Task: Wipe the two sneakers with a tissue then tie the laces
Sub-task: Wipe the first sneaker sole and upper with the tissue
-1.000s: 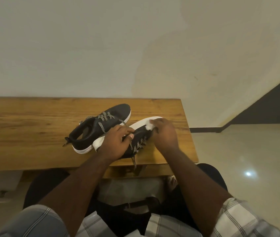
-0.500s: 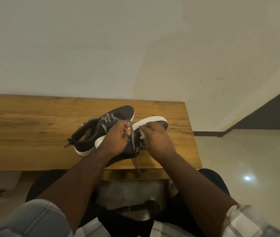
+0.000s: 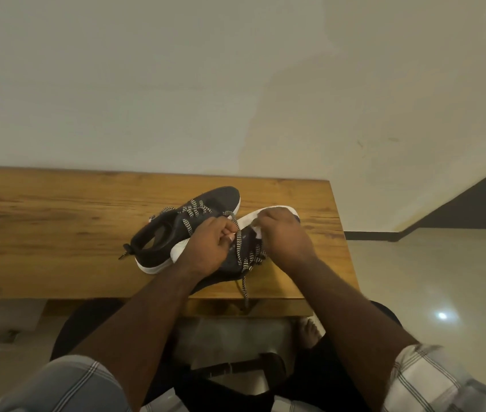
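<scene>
The fingers of the left hand (image 3: pixel 206 248) are curled round the near sneaker (image 3: pixel 236 257), which is held tipped on its side with its white sole (image 3: pixel 250 223) turned up, and a lace (image 3: pixel 238 242) is pinched under the thumb. A white tissue (image 3: pixel 257 232) is gripped in the curled fingers of the right hand (image 3: pixel 283 236) and pressed against that sneaker. The second sneaker (image 3: pixel 176 227) is left upright on the wooden counter (image 3: pixel 57 233), just beside the first.
</scene>
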